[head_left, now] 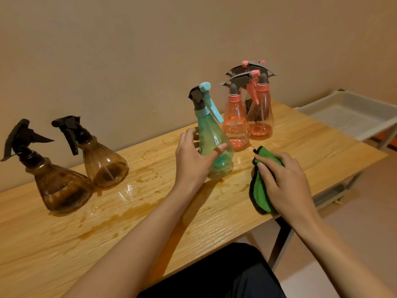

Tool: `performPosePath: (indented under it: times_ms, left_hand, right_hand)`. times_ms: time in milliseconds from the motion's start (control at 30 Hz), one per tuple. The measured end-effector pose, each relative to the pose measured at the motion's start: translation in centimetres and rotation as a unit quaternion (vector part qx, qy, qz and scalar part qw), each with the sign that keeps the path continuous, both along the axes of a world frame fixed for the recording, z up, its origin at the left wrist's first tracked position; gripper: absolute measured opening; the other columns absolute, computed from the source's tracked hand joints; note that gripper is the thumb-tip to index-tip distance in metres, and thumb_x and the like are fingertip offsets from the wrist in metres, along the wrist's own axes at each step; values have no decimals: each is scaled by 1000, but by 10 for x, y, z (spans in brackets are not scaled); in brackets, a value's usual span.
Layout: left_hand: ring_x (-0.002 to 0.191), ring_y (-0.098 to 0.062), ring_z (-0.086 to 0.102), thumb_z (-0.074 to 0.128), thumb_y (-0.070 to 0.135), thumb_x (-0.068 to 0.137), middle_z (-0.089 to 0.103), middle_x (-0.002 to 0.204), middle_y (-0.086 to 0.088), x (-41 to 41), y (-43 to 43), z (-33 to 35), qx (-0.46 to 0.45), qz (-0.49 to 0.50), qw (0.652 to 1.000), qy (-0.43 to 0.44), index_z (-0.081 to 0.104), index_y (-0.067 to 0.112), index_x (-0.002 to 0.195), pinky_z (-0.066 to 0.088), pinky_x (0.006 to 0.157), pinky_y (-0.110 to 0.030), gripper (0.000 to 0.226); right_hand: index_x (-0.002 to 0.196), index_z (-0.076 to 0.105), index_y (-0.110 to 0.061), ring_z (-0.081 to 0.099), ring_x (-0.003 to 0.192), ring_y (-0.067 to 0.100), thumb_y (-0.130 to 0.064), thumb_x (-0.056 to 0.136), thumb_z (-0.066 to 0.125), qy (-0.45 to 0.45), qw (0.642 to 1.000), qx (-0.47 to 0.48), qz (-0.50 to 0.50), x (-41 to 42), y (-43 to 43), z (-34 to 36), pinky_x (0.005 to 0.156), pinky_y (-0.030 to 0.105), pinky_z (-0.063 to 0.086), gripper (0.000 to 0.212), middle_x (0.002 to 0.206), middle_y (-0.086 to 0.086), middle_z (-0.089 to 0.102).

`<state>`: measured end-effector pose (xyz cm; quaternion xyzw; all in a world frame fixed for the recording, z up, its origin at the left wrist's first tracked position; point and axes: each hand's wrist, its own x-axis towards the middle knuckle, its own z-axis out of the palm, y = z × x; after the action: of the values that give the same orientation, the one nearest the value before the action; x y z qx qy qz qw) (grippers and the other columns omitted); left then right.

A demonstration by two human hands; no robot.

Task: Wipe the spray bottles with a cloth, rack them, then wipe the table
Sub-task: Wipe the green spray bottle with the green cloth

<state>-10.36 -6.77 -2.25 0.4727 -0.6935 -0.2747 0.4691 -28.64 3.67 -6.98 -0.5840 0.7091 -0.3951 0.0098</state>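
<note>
The left hand [193,160] is clasped round the lower body of the teal spray bottle [211,138], thumb across the front and fingers behind. The bottle stands upright on the counter [150,222], its trigger head turned away from the person. The right hand [283,181] lies at 3 o'clock from that bottle, fingers and thumb curled over a bunched green cloth [261,190] with a dark edge, holding it down on the wood near the counter's front edge.

From the teal bottle, a tight cluster of pink spray bottles [235,127] stands at 1 o'clock, close to the wall; two bodies show plainly, and whether a third stands behind them I cannot tell. At 9 o'clock, well apart, two brown spray bottles stand touching at the base, the nearer [62,190] in front and left of the farther [107,166]. Wet streaks and puddles [129,190] shine on the wood between the brown bottles and the teal one. At 2 o'clock, beyond the counter's right end, sits a white perforated tray rack [365,104].
</note>
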Motion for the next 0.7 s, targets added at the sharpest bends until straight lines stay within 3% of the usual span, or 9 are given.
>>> performPosePath:
  times_ms: [100,233,300,367,500,700]
  left_hand:
    - [111,-8,60,87,49,77,61,123,8,-12,-5,-5,1,-23,1000,-5,55,32,123,57,93,-33,58]
    - [108,2,57,88,46,77,60,120,10,-27,-9,-11,-22,-38,999,-22,57,29,123,47,85,-8,58]
    - [107,3,57,90,43,76,61,119,10,-33,-12,-13,-30,-47,998,-31,59,26,125,44,83,-3,60]
    - [107,3,57,92,42,74,61,119,9,-37,-15,-14,-40,-56,997,-41,61,24,126,44,86,-5,64]
    - [112,-6,59,92,44,71,60,120,8,-45,-24,-17,-56,-67,994,-59,61,22,130,53,94,-23,70]
    - [112,-5,58,92,42,73,58,123,5,-59,-30,-22,-59,-66,995,-48,59,20,133,49,91,-13,73]
  right_hand:
    - [128,71,-18,54,110,31,-28,102,53,6,1000,12,-3,-3,-4,-3,86,31,39,33,126,8,60]
    - [126,72,-18,53,108,30,-28,101,55,18,1000,21,-12,-3,-5,-5,89,37,45,32,125,7,62]
    - [124,72,-19,53,105,32,-28,101,56,39,998,28,-29,-1,-5,-5,89,43,47,30,125,7,64]
    - [123,73,-20,53,103,33,-30,101,56,45,997,32,-44,1,-7,-5,88,46,48,30,124,7,66]
    - [124,71,-22,52,107,31,-34,101,53,54,996,52,-55,3,-10,-2,90,45,44,31,125,6,65]
    - [131,68,-23,51,115,30,-46,98,54,73,993,73,-63,4,-9,-4,93,45,41,43,132,5,62]
